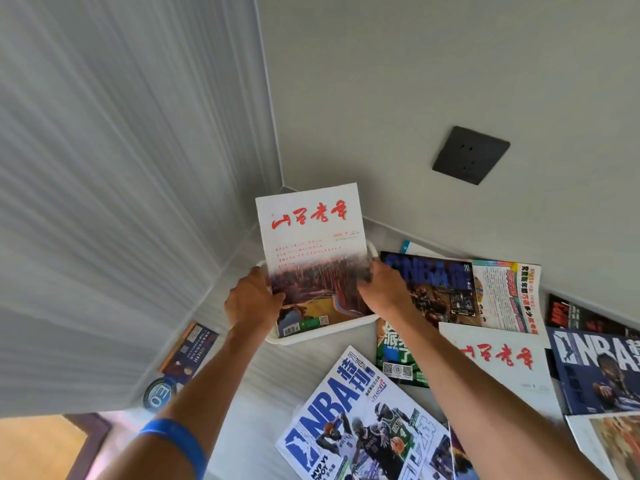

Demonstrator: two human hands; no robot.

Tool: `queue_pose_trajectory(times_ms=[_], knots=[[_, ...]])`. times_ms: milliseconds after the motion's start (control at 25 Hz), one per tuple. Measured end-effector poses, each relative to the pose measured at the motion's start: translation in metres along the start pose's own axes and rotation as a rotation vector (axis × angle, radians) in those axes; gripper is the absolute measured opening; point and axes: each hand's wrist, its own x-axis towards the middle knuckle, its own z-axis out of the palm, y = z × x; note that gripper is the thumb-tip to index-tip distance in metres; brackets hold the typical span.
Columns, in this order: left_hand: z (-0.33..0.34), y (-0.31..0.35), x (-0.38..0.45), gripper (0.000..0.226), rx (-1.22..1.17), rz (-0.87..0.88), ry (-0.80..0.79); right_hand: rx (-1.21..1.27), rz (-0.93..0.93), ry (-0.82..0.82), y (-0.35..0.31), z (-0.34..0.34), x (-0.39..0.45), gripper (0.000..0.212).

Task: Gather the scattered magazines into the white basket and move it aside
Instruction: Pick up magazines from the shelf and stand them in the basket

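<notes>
Both hands hold 1 magazine [313,244] upright over the white basket [325,332]. The left hand [251,301] grips its lower left edge, fingers curled round the front and thumb behind; the right hand [382,289] grips the lower right edge the same way, closed on the paper. The cover is white above with red brush characters, and a reddish landscape photo fills the lower half. Its long axis runs near vertical, leaning slightly to the right at the top, title end up and cover facing the camera. The bottom edge sits down inside the basket, where a barcode and a QR code show just above the basket's near rim.

The basket stands on the pale surface [263,379] in the corner where 2 walls meet, its near rim and part of the right handle visible around the magazine.

Other magazines lie flat and scattered to the right and in front. An open dark NBA issue [436,289] lies just right of the basket, under the right forearm. A green-covered one [398,358] lies below it. A second white copy with red characters [498,362] overlaps these. A white-and-blue NBA issue [349,417] lies between the 2 forearms. A blue NBA issue [595,368] lies at far right. A dark booklet [188,348] lies left against the wall. A blue wristband [176,441] circles the left forearm. A dark socket [471,154] sits on the wall.
</notes>
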Motion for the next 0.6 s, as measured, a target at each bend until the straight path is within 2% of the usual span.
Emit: queue_pose_trajectory(times_ms=[120,200,320,440,600], knots=[[0.002,-0.014,-0.013,0.034,-0.117,0.038,0.034,-0.112,-0.328,0.181,0.013,0.004,-0.042,0.023],[0.007,-0.023,-0.032,0.025,-0.096,0.153,0.003,-0.301,-0.481,0.132,0.038,0.008,-0.074,0.018],[0.008,-0.028,-0.056,0.027,-0.062,0.222,-0.006,-0.297,-0.468,0.016,0.064,0.014,-0.092,0.03],[0.003,-0.027,-0.064,0.028,-0.006,0.173,-0.01,-0.279,-0.498,-0.018,0.068,0.017,-0.101,0.048],[-0.008,-0.016,-0.067,0.027,0.076,0.147,-0.086,-0.169,-0.419,0.032,0.09,0.002,-0.127,0.046]])
